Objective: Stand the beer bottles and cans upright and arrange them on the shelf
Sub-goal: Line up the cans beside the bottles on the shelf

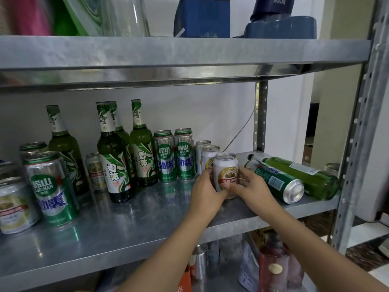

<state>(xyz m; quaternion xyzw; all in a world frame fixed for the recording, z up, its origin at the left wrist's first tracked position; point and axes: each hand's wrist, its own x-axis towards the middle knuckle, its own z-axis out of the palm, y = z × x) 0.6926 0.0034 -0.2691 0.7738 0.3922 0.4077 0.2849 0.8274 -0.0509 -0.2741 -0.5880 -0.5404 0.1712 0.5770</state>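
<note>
A white and gold beer can (226,169) stands upright on the metal shelf (147,224). My left hand (205,192) and my right hand (251,184) grip it from either side. Two more white cans (208,153) stand right behind it. To their left stand two tall green cans (174,157) and several upright green bottles (114,152). On the right, a green can (277,182) and a green bottle (303,175) lie on their sides.
More upright cans (50,186) stand at the shelf's left front. A perforated steel post (357,133) rises at the right. The shelf above holds a glass jar (126,15) and blue items (202,15). Bottles and packets fill the shelf below.
</note>
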